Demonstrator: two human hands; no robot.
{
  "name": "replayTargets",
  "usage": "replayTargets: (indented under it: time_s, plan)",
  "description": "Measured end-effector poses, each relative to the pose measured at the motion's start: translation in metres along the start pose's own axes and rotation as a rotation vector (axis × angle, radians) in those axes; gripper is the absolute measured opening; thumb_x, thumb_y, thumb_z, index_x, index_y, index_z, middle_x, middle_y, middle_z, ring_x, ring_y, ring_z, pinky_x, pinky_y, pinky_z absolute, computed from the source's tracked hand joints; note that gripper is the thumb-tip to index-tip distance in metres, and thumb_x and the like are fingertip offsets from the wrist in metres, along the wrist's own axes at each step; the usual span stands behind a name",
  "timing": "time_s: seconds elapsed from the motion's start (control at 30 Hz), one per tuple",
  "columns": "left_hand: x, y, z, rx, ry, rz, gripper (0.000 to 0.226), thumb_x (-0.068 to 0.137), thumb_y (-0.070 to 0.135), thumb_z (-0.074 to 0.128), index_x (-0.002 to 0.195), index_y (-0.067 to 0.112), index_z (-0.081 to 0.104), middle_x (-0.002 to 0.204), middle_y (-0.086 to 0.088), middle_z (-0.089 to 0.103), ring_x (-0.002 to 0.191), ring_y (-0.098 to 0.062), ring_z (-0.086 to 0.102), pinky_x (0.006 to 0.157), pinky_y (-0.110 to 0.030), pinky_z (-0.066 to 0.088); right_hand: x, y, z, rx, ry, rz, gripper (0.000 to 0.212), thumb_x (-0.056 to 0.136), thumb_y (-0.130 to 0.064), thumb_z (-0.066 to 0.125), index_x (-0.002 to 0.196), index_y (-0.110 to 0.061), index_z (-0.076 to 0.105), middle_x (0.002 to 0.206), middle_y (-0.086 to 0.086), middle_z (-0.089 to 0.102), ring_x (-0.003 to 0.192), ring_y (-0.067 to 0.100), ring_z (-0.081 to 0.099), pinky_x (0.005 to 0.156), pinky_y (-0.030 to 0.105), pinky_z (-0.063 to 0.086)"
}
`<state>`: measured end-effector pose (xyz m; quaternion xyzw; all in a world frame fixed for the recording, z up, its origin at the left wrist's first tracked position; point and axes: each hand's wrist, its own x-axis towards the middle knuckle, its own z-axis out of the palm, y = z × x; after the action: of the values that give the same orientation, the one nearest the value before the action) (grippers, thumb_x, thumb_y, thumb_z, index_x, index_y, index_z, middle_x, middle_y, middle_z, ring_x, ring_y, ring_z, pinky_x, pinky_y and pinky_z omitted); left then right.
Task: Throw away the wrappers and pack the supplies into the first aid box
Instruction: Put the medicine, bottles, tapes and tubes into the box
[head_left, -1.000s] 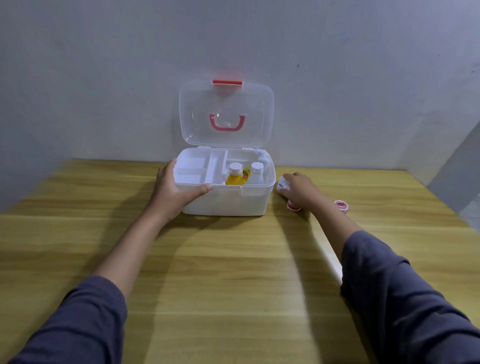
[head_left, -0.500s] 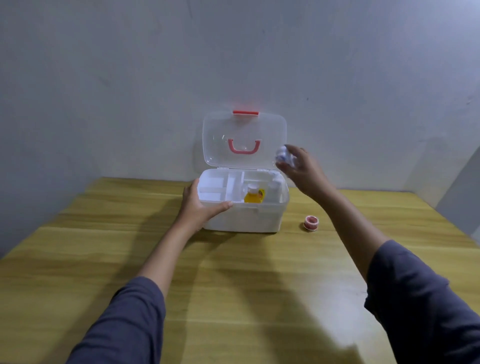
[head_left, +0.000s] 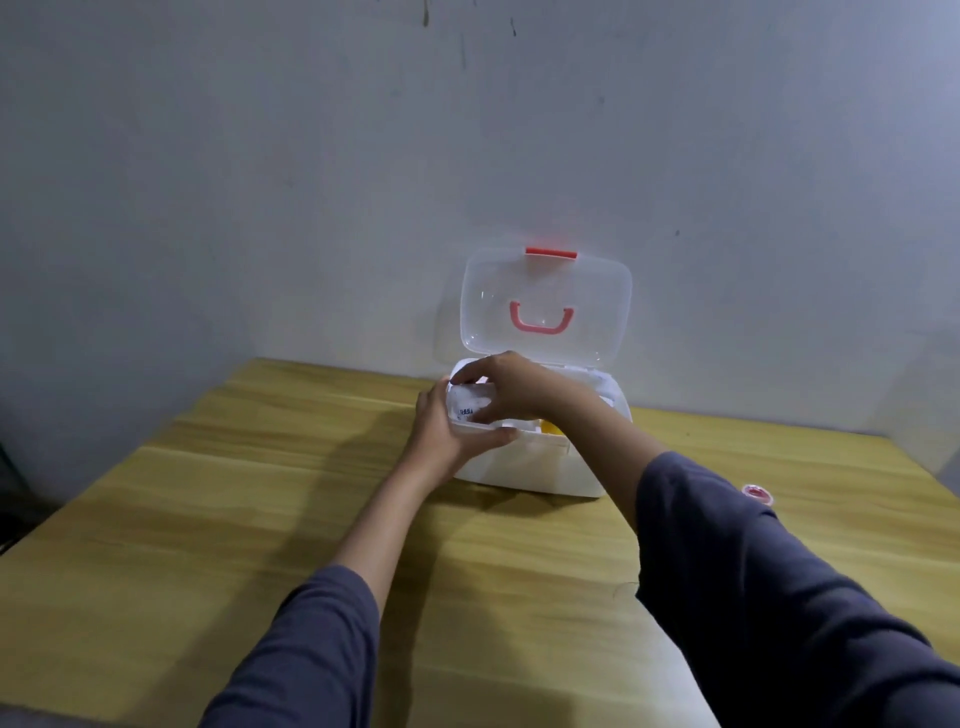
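The white first aid box (head_left: 540, 467) stands open near the wall, its clear lid (head_left: 545, 306) with a red handle upright. My left hand (head_left: 441, 431) grips the box's front left corner. My right hand (head_left: 514, 389) reaches across into the left compartment of the inner tray, fingers on a small white item with blue print (head_left: 470, 408). Behind my right wrist, a bit of a yellow bottle (head_left: 549, 427) shows inside the box. A small red and white tape roll (head_left: 757, 492) lies on the table right of the box, partly hidden by my right sleeve.
The wooden table (head_left: 260, 519) runs up to a grey wall behind the box. Its left edge falls away into a dark area at the left.
My right hand has come down from beside the lid into the box's left compartment with the small white item. My left hand has kept its hold on the box. The camera has shifted.
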<state>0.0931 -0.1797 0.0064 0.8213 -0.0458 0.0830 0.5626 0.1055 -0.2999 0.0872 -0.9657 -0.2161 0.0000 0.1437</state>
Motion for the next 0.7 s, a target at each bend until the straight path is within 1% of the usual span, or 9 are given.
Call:
replayTargets:
  time_s: [0.07, 0.13, 0.17, 0.27, 0.37, 0.47, 0.53, 0.6, 0.7]
  plan:
    - [-0.004, 0.003, -0.002, -0.025, -0.021, 0.000, 0.109, 0.043, 0.051, 0.088, 0.138, 0.020, 0.044, 0.135, -0.001, 0.044, 0.124, -0.015, 0.048, 0.095, -0.027, 0.044, 0.000, 0.002, -0.002, 0.034, -0.029, 0.025, 0.053, 0.074, -0.029, 0.073, 0.124, -0.025, 0.056, 0.126, -0.001, 0.061, 0.113, 0.018, 0.055, 0.091, 0.026, 0.042]
    - [-0.003, 0.001, -0.003, -0.037, -0.042, -0.013, 0.108, 0.058, 0.036, 0.090, 0.147, 0.018, 0.032, 0.138, 0.002, 0.034, 0.127, -0.011, 0.038, 0.095, -0.023, 0.036, 0.000, 0.006, -0.006, 0.031, -0.074, 0.057, 0.054, 0.077, -0.038, 0.070, 0.127, -0.025, 0.053, 0.129, -0.001, 0.058, 0.115, 0.019, 0.053, 0.090, 0.025, 0.037]
    - [-0.002, 0.000, -0.002, -0.039, -0.047, -0.013, 0.107, 0.061, 0.032, 0.090, 0.148, 0.017, 0.029, 0.140, 0.000, 0.033, 0.127, -0.012, 0.037, 0.094, -0.022, 0.034, -0.001, 0.007, -0.008, 0.020, -0.094, 0.069, 0.052, 0.079, -0.042, 0.067, 0.127, -0.026, 0.054, 0.130, -0.001, 0.058, 0.115, 0.019, 0.052, 0.091, 0.027, 0.037]
    - [-0.002, 0.000, -0.002, -0.036, -0.055, -0.007, 0.106, 0.063, 0.029, 0.089, 0.149, 0.018, 0.028, 0.142, -0.004, 0.033, 0.122, -0.012, 0.039, 0.092, -0.022, 0.035, -0.005, 0.010, -0.011, 0.039, -0.101, 0.086, 0.048, 0.079, -0.043, 0.066, 0.123, -0.026, 0.057, 0.127, 0.002, 0.059, 0.113, 0.021, 0.053, 0.094, 0.031, 0.040]
    - [-0.003, 0.000, -0.002, -0.054, -0.054, -0.015, 0.106, 0.063, 0.028, 0.090, 0.149, 0.018, 0.027, 0.142, -0.003, 0.033, 0.120, -0.010, 0.039, 0.091, -0.022, 0.035, -0.005, 0.010, -0.009, 0.059, -0.057, 0.080, 0.050, 0.074, -0.035, 0.073, 0.121, -0.022, 0.059, 0.123, 0.004, 0.061, 0.108, 0.021, 0.056, 0.086, 0.026, 0.041]
    - [-0.003, 0.000, -0.001, -0.078, -0.051, -0.014, 0.107, 0.063, 0.027, 0.090, 0.149, 0.018, 0.027, 0.142, -0.002, 0.033, 0.122, -0.011, 0.039, 0.091, -0.021, 0.035, -0.002, 0.010, -0.004, 0.047, -0.026, 0.083, 0.051, 0.071, -0.035, 0.074, 0.118, -0.023, 0.060, 0.121, 0.005, 0.062, 0.105, 0.021, 0.057, 0.083, 0.025, 0.042]
    - [-0.003, 0.000, -0.001, -0.082, -0.050, -0.011, 0.106, 0.063, 0.027, 0.089, 0.149, 0.019, 0.027, 0.138, 0.000, 0.033, 0.119, -0.009, 0.039, 0.091, -0.021, 0.035, -0.001, 0.010, -0.003, 0.037, -0.028, 0.075, 0.051, 0.072, -0.039, 0.073, 0.119, -0.022, 0.060, 0.121, 0.005, 0.062, 0.106, 0.020, 0.057, 0.084, 0.026, 0.042]
    - [-0.003, 0.000, -0.001, -0.074, -0.049, -0.013, 0.105, 0.064, 0.028, 0.089, 0.149, 0.020, 0.027, 0.134, 0.002, 0.032, 0.115, -0.007, 0.037, 0.091, -0.022, 0.036, -0.002, 0.009, -0.006, 0.057, -0.042, 0.078, 0.054, 0.073, -0.044, 0.072, 0.121, -0.021, 0.059, 0.123, 0.004, 0.062, 0.111, 0.020, 0.056, 0.089, 0.027, 0.041]
    - [-0.003, 0.001, -0.001, -0.065, -0.046, -0.014, 0.109, 0.057, 0.034, 0.091, 0.147, 0.020, 0.032, 0.137, -0.002, 0.034, 0.120, -0.012, 0.043, 0.096, -0.028, 0.042, -0.005, 0.010, -0.014, 0.094, -0.074, 0.083, 0.052, 0.078, -0.041, 0.068, 0.124, -0.019, 0.058, 0.126, 0.002, 0.060, 0.113, 0.018, 0.055, 0.093, 0.027, 0.040]
